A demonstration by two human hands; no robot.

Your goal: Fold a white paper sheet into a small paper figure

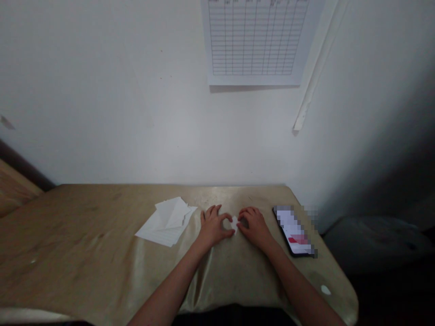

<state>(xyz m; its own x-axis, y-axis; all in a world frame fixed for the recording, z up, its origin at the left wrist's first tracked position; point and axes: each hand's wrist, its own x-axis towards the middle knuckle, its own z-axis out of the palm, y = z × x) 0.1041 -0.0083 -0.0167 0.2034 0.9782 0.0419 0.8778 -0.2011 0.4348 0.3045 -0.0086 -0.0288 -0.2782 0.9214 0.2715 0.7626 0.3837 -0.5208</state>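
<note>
My left hand (212,226) and my right hand (254,226) rest side by side on the tan-covered table (84,244). Between their fingertips sits a small white piece of paper (234,222), and both hands pinch it with curled fingers. The paper is mostly hidden by the fingers, so its shape is unclear. A loose stack of white lined sheets (168,222) lies just left of my left hand.
A phone (295,231) with a lit screen lies to the right of my right hand, near the table's right edge. A white wall rises behind the table with a printed grid chart (254,40) pinned on it. A small white scrap (325,290) lies at the front right corner.
</note>
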